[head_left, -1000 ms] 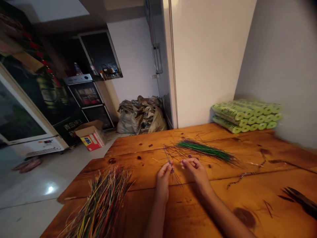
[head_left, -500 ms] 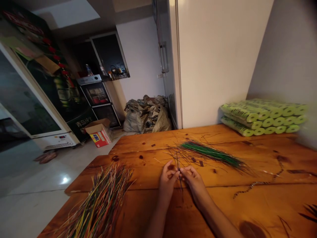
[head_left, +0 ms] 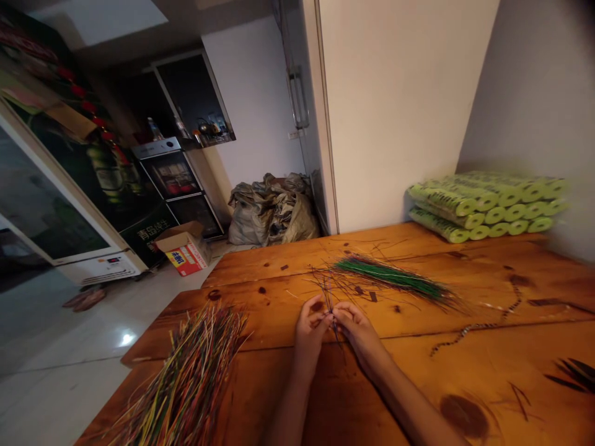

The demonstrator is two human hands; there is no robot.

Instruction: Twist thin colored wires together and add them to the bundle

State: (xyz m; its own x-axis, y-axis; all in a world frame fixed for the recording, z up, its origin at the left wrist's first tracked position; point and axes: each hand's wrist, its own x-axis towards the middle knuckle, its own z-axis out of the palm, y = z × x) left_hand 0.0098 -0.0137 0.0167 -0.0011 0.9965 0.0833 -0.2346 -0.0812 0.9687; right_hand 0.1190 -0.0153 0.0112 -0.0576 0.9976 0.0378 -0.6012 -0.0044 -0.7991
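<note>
My left hand (head_left: 310,328) and my right hand (head_left: 354,325) meet over the wooden table (head_left: 274,378), thumbs and fingertips pinched close together. Between them they grip a few thin dark wires (head_left: 335,331), whose ends stick out above and below the fingers; whether they are twisted together is too small to tell. Just beyond the hands lies a bundle of green wires (head_left: 395,277), with loose dark strands scattered at its left end. A large bunch of multicoloured wires (head_left: 190,378) rests on the table to the left of my left hand.
A stack of yellow-green rolls (head_left: 488,207) stands at the table's back right. A thin beaded strand (head_left: 469,329) curves across the right side, near some dark pointed pieces (head_left: 576,375). On the floor beyond are a cardboard box (head_left: 186,251) and bulging sacks (head_left: 274,214).
The camera view has turned slightly, so the room's contents sit a little to the left. Both hands keep their pinch on the wires with only small finger movement.
</note>
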